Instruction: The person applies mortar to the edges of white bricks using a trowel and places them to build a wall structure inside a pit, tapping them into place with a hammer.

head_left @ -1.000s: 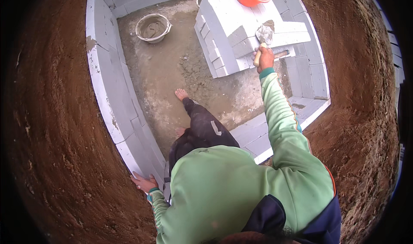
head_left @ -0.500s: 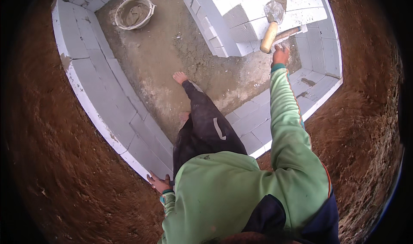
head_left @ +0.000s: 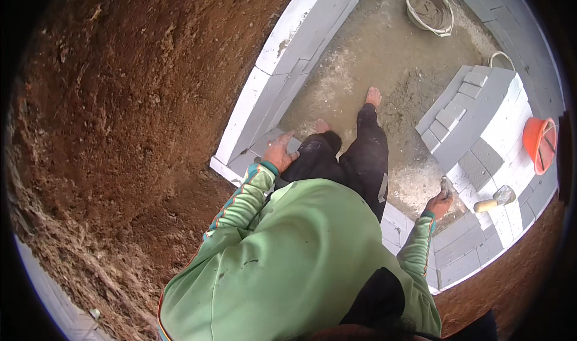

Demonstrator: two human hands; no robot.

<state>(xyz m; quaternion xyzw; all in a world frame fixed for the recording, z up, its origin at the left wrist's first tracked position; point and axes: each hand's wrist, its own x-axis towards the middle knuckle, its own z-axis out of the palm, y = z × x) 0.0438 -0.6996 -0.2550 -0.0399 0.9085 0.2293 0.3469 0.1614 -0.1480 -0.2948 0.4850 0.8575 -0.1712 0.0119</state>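
Note:
My right hand [head_left: 440, 204] is beside the near end of the stacked pale blocks [head_left: 488, 154], its fingers closed. A greyish shape shows at its fingertips, too blurred to name. Just right of it, on the blocks, lies a trowel [head_left: 503, 195] with a pale wooden handle and a mortar-smeared blade. My left hand [head_left: 279, 153] is held beside my dark-trousered thigh, above the low block wall [head_left: 240, 118]. Its fingers are apart and nothing shows in them.
A pale bucket of mortar [head_left: 430, 10] stands on the dirty floor [head_left: 342, 70] at the far side. An orange bucket [head_left: 539, 145] sits on the blocks at the right. Block walls surround the floor, with brown soil [head_left: 132, 100] outside on the left. My bare feet are on the floor.
The view has swung left, shifting the enclosure rightward. My left hand has left the wall's top edge for my thigh. The brown-handled tool no longer shows beside the trowel.

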